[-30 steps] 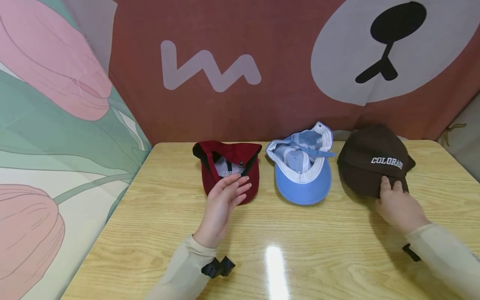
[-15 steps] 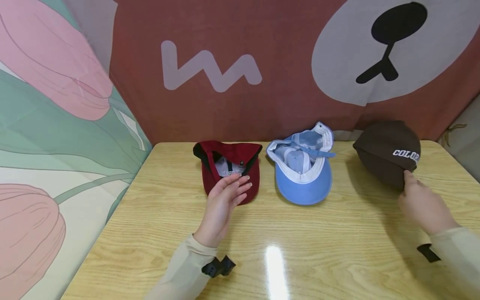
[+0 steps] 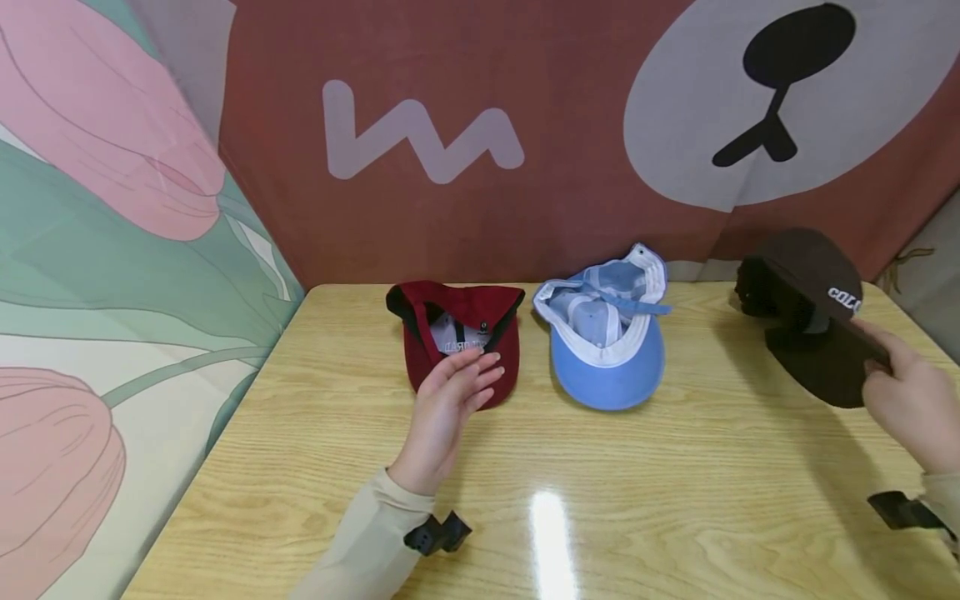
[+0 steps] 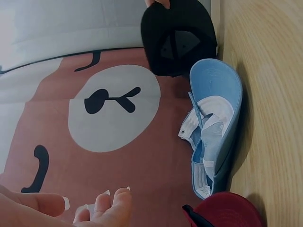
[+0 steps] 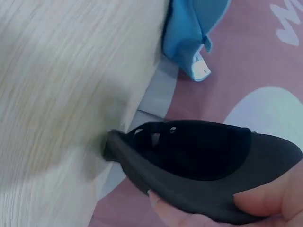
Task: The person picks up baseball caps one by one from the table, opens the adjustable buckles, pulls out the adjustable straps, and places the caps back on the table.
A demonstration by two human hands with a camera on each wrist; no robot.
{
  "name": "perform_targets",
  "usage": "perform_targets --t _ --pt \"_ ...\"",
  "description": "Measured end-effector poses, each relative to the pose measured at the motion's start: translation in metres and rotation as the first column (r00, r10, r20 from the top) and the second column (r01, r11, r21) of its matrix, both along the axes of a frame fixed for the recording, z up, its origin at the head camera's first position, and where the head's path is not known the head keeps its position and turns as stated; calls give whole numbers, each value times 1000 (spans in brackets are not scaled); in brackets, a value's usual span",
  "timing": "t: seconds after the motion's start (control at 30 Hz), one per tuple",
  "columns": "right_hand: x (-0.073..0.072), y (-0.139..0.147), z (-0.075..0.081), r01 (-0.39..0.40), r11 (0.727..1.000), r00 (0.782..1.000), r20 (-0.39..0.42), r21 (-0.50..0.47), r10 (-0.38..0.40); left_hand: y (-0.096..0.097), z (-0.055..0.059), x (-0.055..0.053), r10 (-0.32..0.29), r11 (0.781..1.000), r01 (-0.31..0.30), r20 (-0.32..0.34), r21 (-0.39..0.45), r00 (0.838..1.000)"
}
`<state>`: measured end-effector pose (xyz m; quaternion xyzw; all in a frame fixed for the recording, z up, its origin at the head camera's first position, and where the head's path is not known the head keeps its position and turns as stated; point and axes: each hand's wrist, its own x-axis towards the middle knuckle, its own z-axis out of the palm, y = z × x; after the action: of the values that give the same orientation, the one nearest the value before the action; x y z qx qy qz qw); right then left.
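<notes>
At the far right of the head view, my right hand (image 3: 913, 402) pinches the brim of a dark brown baseball cap (image 3: 817, 258) with white lettering. The cap is tilted, its dark inside turned toward the left; the right wrist view shows thumb and fingers on either side of the brim (image 5: 208, 201). My left hand (image 3: 447, 417) hovers before a dark red cap (image 3: 501, 367), fingers loosely extended and holding nothing. That red cap lies with its inside showing. Between the two hands a light blue cap (image 3: 611, 379) lies with its white-lined inside up.
The caps are along the back of a wood-grain table (image 3: 315, 467). Behind it hangs a brown cloth (image 3: 450, 225) with a printed bear face. A flower-printed cloth (image 3: 67, 292) borders the left side.
My right hand has moved to the right with the brown cap, and the cap has turned so its inside shows. The left hand and the other caps have stayed put.
</notes>
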<state>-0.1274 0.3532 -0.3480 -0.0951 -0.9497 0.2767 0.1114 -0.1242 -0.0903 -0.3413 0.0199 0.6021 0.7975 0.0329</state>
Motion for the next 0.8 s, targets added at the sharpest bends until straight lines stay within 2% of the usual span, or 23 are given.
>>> perform_targets --t 0.07,0.13,0.2,0.33,0.37,0.4,0.47,0.53,0.57,0.63,0.67,0.73,0.77,0.8 --pt "2 1 2 23 999 999 -41 -31 -24 0 0 0 0 1000 0 2 1 1000" --pt "0 10 -4 45 997 995 -86 -64 -51 0 -1 0 -1 1000 1 4 0 1000" --pt "-9 35 -28 60 992 989 -131 -110 -74 0 -1 0 -1 1000 1 5 0 1000" --pt "-39 101 -94 53 980 986 -145 -192 -82 0 -2 0 1 1000 -1 11 2 1000" --pt "-43 109 -104 44 977 985 -156 -208 -78 0 -2 0 1 1000 -1 11 3 1000" --pt "-43 111 -106 14 972 984 -169 -235 -55 0 -2 0 1 1000 -1 13 3 1000" --pt "-33 90 -86 -26 962 983 -182 -271 -25 0 -2 0 1 1000 -1 14 3 1000" --pt "-18 59 -56 -73 944 974 -228 -321 -3 1 -2 0 0 1000 0 14 1 1000" --pt "-11 44 -41 -96 925 965 -262 -368 -4 1 -2 0 -1 1000 1 14 1 1000" --pt "3 15 -14 -116 908 960 -281 -403 -2 1 -2 1 -2 1000 2 13 1 1000" --pt "7 8 -7 -116 903 958 -287 -413 -8 1 -2 1 -3 1000 3 12 1 1000" --pt "9 4 -3 -96 898 960 -277 -430 -30 2 -2 1 -6 1000 6 11 0 1000" --pt "6 10 -11 -102 890 957 -289 -445 -35 2 -2 1 -8 1000 8 10 -2 1000" --pt "3 19 -18 -104 897 959 -283 -430 -24 2 -2 1 -9 1000 9 9 -3 1000"
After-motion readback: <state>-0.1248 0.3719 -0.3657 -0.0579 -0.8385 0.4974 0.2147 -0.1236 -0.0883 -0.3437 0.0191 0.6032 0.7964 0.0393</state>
